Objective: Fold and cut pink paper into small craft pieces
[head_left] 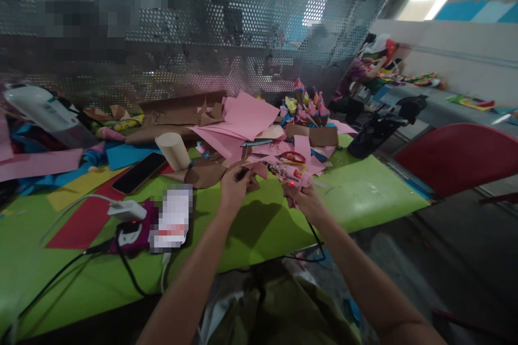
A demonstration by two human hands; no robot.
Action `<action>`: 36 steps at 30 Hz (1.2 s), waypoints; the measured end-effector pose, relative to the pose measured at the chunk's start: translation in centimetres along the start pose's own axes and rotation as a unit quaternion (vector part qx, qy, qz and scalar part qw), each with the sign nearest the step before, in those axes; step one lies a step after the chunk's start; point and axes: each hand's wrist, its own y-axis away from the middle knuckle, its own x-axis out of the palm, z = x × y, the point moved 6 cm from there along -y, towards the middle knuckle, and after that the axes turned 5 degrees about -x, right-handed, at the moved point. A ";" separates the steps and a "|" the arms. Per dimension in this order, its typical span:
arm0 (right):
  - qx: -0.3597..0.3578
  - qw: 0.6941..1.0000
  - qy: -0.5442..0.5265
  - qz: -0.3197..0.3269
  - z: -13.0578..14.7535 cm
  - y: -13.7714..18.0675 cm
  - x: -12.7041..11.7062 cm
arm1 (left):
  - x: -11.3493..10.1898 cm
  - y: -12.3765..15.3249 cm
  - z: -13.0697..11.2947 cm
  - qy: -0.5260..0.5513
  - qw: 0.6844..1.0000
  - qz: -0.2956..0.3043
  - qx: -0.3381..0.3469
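Here, left hand (pixel 233 187) pinches a brown paper scrap (pixel 251 171); right hand (pixel 304 200) is closed around pink paper (pixel 302 179), above the green table (pixel 364 194).

Bare forearms run back from the left hand (pixel 234 186) and right hand (pixel 304 198); olive-green clothing (pixel 283 307) lies beneath them.

Bench (pixel 364 194) bare right of the right hand (pixel 304 199). Paper pile (pixel 246 118) blocks just beyond both hands; phone (pixel 140 172) and charger (pixel 127 209) clutter left of the left hand (pixel 233 186).
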 end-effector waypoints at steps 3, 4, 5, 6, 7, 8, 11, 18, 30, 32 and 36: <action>0.002 1.000 -0.005 0.002 -0.2 0.1 0.2 | -0.1 0.0 -0.1 -0.005 1.000 -0.004 0.003; 0.001 1.000 -0.005 0.000 -0.2 0.1 0.1 | -0.1 0.0 -0.1 -0.007 1.000 -0.004 0.003; 0.000 1.000 -0.004 -0.002 -0.2 0.1 0.0 | -0.1 0.0 -0.1 -0.010 1.000 -0.004 0.004; 0.000 1.000 0.000 -0.003 -0.2 0.0 -0.1 | -0.1 0.0 -0.1 -0.011 1.000 -0.004 0.005; 0.000 1.000 0.005 -0.005 -0.2 0.0 -0.3 | -0.1 0.0 -0.1 -0.012 1.000 -0.005 0.007; -0.001 1.000 0.009 -0.007 -0.2 0.0 -0.4 | -0.1 0.0 -0.1 -0.012 1.000 -0.005 0.009; -0.004 1.000 0.007 -0.010 0.0 -0.1 -0.5 | -0.1 0.1 -0.2 -0.007 1.000 -0.006 0.011; 0.002 1.000 0.002 -0.008 0.3 0.0 -0.1 | 0.0 0.0 -0.2 -0.004 1.000 0.001 -0.001; 0.005 1.000 0.014 -0.016 0.2 0.0 -0.9 | -0.2 0.3 -0.7 -0.016 1.000 -0.007 0.021; 0.010 1.000 0.011 -0.015 0.1 0.0 -0.8 | -0.3 0.3 -0.7 -0.022 0.999 -0.012 0.026; 0.005 1.000 0.007 -0.011 0.2 0.0 -0.7 | -0.1 0.3 -0.6 -0.020 1.000 -0.008 0.018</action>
